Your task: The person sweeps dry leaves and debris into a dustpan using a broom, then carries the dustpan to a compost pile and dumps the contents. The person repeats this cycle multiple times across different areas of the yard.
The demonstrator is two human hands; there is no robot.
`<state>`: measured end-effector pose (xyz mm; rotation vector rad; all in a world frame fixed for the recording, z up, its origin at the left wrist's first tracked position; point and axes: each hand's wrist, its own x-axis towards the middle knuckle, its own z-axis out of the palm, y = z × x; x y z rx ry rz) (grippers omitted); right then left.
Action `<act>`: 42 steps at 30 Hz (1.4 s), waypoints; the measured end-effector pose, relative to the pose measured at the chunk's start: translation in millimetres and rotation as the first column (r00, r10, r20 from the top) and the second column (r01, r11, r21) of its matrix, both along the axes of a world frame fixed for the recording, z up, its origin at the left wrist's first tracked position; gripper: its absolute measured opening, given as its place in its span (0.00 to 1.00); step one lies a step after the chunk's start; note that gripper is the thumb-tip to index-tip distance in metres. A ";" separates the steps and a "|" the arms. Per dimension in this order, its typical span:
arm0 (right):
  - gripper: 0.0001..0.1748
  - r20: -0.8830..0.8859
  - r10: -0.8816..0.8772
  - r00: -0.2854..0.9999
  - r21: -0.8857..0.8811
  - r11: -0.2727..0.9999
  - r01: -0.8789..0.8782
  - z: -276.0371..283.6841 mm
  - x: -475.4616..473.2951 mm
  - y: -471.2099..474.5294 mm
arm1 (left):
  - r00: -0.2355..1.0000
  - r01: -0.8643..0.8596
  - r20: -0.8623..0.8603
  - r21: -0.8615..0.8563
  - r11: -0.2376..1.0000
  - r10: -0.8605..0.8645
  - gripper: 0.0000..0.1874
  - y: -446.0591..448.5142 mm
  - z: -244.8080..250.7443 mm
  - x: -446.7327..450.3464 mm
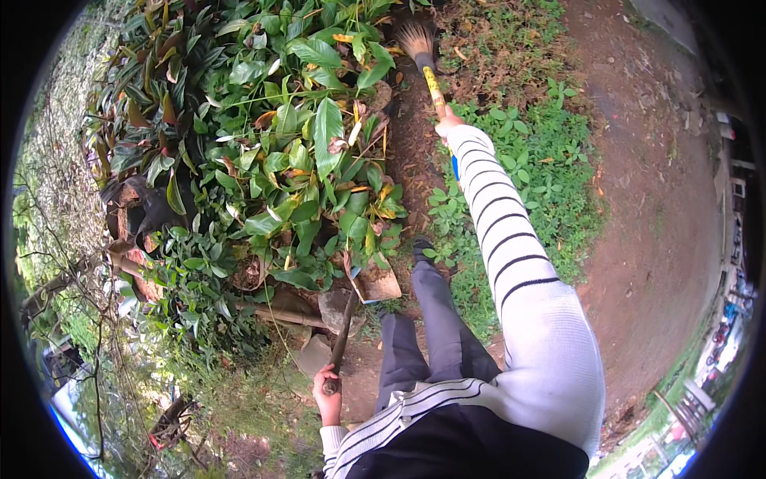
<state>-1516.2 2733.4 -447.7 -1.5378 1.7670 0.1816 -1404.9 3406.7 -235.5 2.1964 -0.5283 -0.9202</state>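
Note:
In the head view my right hand (450,123) reaches far forward, gripping the handle of a stiff-bristled broom (417,41). Yellow wrapping covers part of that handle, and the bristles rest on the soil strip beside the leafy plants. My left hand (326,389), low and close to my body, is closed around a dark wooden stick handle (343,338). This stick runs up to a dustpan-like scoop (378,282) that sits on the ground and bears brown debris. Leaves partly cover the scoop's far side.
Dense broad-leaved plants (287,149) line the left, some leaves yellowed. Low green ground cover (526,155) grows on the right, with a bare dirt path (652,197) beyond. Stones (336,308) and a bamboo pole (281,314) lie near the scoop. My shoe (423,248) stands on the soil strip.

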 end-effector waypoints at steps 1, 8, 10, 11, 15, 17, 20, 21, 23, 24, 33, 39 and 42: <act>0.42 -0.073 0.078 0.994 -0.060 0.995 -0.083 -13.8 8.6 7.1 | 1.000 -0.022 0.011 -0.009 1.000 0.022 0.14 -1.5 -5.2 3.3; 0.52 -0.024 0.282 0.959 0.332 0.907 -0.258 33.2 -123.7 265.2 | 0.990 -0.136 -0.024 0.007 0.991 0.136 0.14 34.5 -1.8 -18.9; 0.53 -0.124 0.389 0.913 0.326 0.885 -0.333 62.9 -179.5 349.0 | 0.993 -0.112 -0.046 -0.075 0.991 0.109 0.15 35.1 -6.9 -8.6; 0.53 -0.115 0.396 0.911 0.349 0.875 -0.336 74.4 -202.4 389.0 | 0.994 -0.099 -0.054 -0.111 0.989 0.093 0.15 35.4 -8.3 -3.2; 0.50 0.018 0.294 0.956 0.391 0.878 -0.277 108.9 -265.9 511.2 | 0.985 -0.085 -0.163 -0.172 0.981 0.056 0.17 39.9 -6.4 9.7; 0.48 0.049 0.233 0.971 0.436 0.870 -0.231 159.7 -260.9 534.6 | 0.988 -0.031 -0.156 -0.164 0.986 0.005 0.16 52.9 -12.5 19.1; 0.46 0.153 -0.022 0.988 0.468 0.882 -0.053 225.3 -244.1 557.9 | 0.987 -0.040 -0.160 -0.206 0.978 0.007 0.16 78.2 -17.3 24.5; 0.45 0.207 -0.125 0.970 0.476 0.880 0.012 236.4 -240.6 567.3 | 0.985 -0.065 -0.170 -0.218 0.974 0.028 0.16 88.7 -18.5 25.3; 0.42 0.269 -0.239 0.933 0.407 0.906 0.115 254.1 -215.9 557.2 | 0.988 -0.064 -0.150 -0.216 0.974 0.031 0.16 102.8 -16.5 22.9; 0.40 0.292 -0.277 0.916 0.367 0.916 0.160 251.7 -202.7 543.2 | 0.989 -0.063 -0.146 -0.231 0.971 0.029 0.16 110.1 -20.1 21.0; 0.36 0.052 -0.090 0.995 0.171 0.982 0.080 65.5 -94.9 340.9 | 0.995 -0.049 -0.100 -0.211 0.976 0.028 0.17 127.0 -13.4 -19.3; 0.35 0.198 -0.299 0.934 0.361 0.908 0.214 61.4 -86.5 434.0 | 0.996 -0.063 -0.073 -0.222 0.973 0.048 0.16 137.1 -12.0 -43.6; 0.34 0.122 -0.192 0.974 0.412 0.902 0.127 83.3 -133.2 517.8 | 0.997 -0.055 -0.057 -0.253 0.966 0.042 0.16 143.6 -20.8 -48.2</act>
